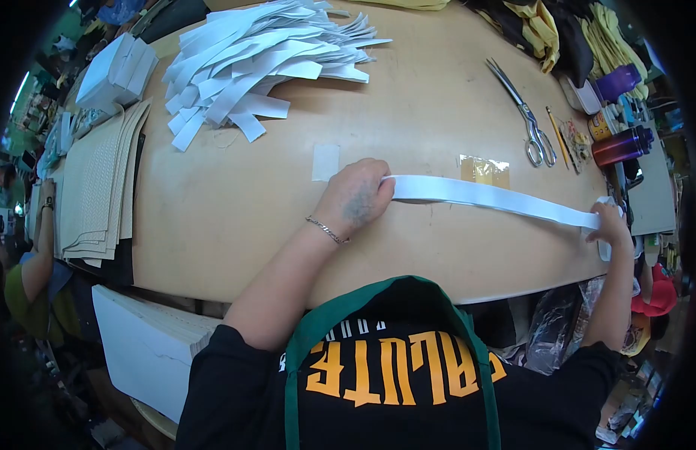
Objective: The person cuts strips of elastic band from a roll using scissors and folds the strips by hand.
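A long white strip (483, 193) stretches between my hands, slightly curved, just above the table. My left hand (355, 195) is closed around its left end, near the middle of the table. At the table's right edge, my right hand (610, 225) grips the strip's other end. More white material shows beside those fingers, partly hidden. A patch of clear brownish tape (484, 171) lies on the table behind the strip. A small pale rectangle (326, 163) sits just beyond my left hand.
A heap of white strips (250, 64) covers the back left of the table (288, 217). Scissors (524, 116), a pencil (562, 137) and a purple-red bottle (622, 145) lie at the right. Textured sheets (97, 187) are stacked at the left, where another person's arm (44, 240) shows.
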The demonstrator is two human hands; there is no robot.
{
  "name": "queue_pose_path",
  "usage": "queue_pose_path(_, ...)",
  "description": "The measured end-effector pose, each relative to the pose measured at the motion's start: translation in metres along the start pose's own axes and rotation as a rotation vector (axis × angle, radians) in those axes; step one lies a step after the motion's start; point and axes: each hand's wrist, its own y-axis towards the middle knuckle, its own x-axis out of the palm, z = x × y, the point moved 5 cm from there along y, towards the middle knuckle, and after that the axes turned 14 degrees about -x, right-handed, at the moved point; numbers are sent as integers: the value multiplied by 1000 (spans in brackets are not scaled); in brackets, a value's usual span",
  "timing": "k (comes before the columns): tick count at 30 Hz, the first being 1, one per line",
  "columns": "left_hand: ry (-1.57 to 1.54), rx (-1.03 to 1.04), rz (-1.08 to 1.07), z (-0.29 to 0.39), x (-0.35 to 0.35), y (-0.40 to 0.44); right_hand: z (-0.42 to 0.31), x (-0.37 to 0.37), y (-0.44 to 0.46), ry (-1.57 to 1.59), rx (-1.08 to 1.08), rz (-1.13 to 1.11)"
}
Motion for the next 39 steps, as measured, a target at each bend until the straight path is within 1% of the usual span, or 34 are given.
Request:
queue_pose_path(1,-24,18,2,0,-1,2,-13,-2,2,-101,23,21)
queue_pose_path(2,-49,33,2,-2,-5,5,-31,-4,22,22,-7,33)
queue_pose_path(3,-76,46,-2,-4,-8,5,-82,-28,26,188,-304,369)
queue_pose_path(4,-82,-40,-70,-6,-10,6,-137,-48,34,295,-559,572)
queue_pose_path(5,-85,-124,-140,-5,-15,6,-204,-72,35,648,-689,603)
queue_pose_path(6,-86,-208,-209,-3,-18,6,-257,-79,31,810,-860,686)
queue_pose_path(7,-114,-258,-238,0,-20,7,-305,-82,32,848,-1011,695)
queue_pose_path(8,-141,-310,-263,1,-23,6,-337,-88,32,860,-1104,741)
queue_pose_path(9,-169,-369,-285,-2,-25,4,-359,-90,37,940,-1155,782)
queue_pose_path(10,-196,-385,-276,-6,-27,3,-370,-86,46,1173,-1155,696)
queue_pose_path(12,-260,-415,-246,-18,-28,3,-376,-78,53,1248,-1091,660)
queue_pose_path(13,-351,-431,-237,-22,-27,2,-378,-76,56,1280,-1058,640)
queue_pose_path(15,-533,-458,-222,-26,-25,0,-377,-82,51,1189,-1113,795)
queue_pose_path(16,-524,-467,-237,-26,-24,-1,-377,-85,47,1141,-1137,870)
queue_pose_path(21,-429,-472,-298,-24,-29,-7,-377,-78,51,1122,-1051,909)
queue_pose_path(22,-475,-468,-293,-22,-31,-10,-377,-77,52,1123,-1040,930)
queue_pose_path(24,-566,-456,-285,-18,-33,-16,-377,-78,52,1106,-1054,928)
queue_pose_path(27,-526,-508,-256,-19,-32,-18,-377,-81,49,1100,-1057,935)
queue_pose_path(30,-494,-512,-238,-24,-28,-17,-376,-82,48,1102,-1050,968)
queue_pose_path(34,-551,-539,-204,-20,-29,-17,-376,-79,48,1032,-1061,1019)
queue_pose_path(37,-617,-562,-195,-24,-26,-17,-375,-82,45,963,-1080,1165)
queue_pose_path(39,-694,-558,-181,-24,-25,-17,-376,-84,42,915,-1108,1191)
